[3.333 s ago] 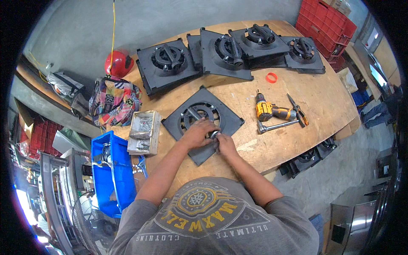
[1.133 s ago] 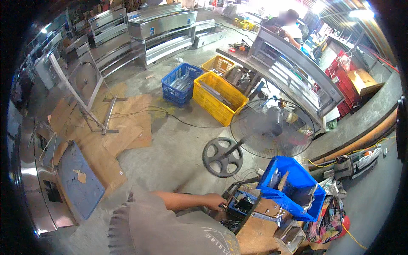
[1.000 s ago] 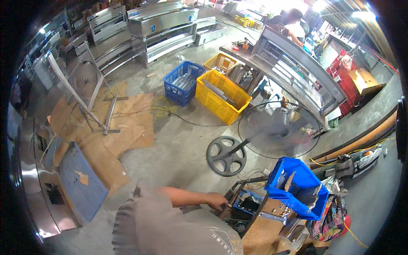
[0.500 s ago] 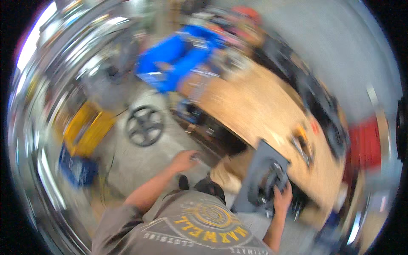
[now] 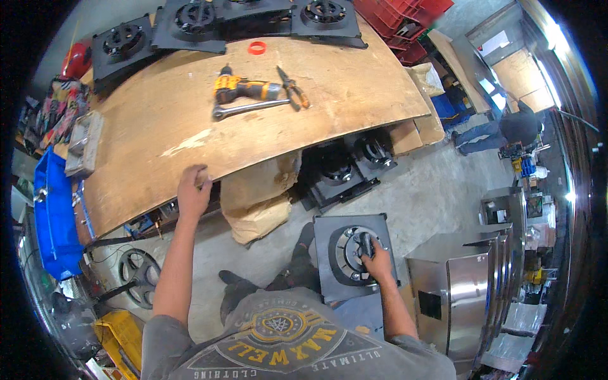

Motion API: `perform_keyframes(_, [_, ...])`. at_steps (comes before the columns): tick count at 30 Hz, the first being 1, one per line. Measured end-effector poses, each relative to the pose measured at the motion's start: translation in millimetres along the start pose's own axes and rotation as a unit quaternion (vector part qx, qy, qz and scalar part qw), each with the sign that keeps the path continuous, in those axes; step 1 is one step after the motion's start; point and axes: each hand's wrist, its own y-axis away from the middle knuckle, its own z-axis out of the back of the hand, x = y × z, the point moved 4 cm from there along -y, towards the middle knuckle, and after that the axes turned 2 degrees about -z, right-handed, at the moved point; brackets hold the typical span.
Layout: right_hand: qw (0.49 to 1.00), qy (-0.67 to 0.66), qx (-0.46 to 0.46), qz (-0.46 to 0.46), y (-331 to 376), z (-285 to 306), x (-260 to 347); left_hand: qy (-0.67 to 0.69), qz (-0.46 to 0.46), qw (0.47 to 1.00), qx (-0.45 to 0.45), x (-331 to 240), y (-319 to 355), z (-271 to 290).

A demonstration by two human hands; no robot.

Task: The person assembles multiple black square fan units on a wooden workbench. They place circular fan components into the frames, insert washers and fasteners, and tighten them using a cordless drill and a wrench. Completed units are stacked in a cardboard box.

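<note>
My right hand (image 5: 378,261) is closed round the black handle at the centre of a square black plate assembly (image 5: 328,278) with a round ringed fitting. The plate hangs at my right side, off the table. My left hand (image 5: 194,190) is over the near edge of the wooden table (image 5: 145,149), its fingers loosely curled and thumb apart, with nothing visible in it. Farther back on the table lie a yellow-and-black cordless drill (image 5: 244,88), a ratchet wrench (image 5: 250,109), orange-handled pliers (image 5: 294,90) and a red ring (image 5: 256,47).
Several similar plate assemblies (image 5: 193,25) line the table's far side; more (image 5: 339,168) sit underneath, near a brown paper sack (image 5: 256,215). Stainless steel cabinets (image 5: 465,297) stand at right. A spoked wheel (image 5: 139,278) and blue crate (image 5: 54,215) are left. Another person (image 5: 506,130) is bent over at far right.
My view has swung to the right, and the table now lies ahead of me. My left hand is now at the table's near edge. My right hand still holds the plate assembly.
</note>
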Motion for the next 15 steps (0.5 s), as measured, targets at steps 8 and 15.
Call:
perform_keyframes(8, [0.995,0.007,0.054,0.086,-266.6,-40.2,-53.6,-0.253,0.028,0.957,-0.137,-17.4,-77.5,-106.3])
perform_keyframes(15, [0.976,0.134,0.076,0.155,-474.9,-105.0,-32.9,-0.297,0.038,0.948,-0.112,-8.2,-78.1,-108.9])
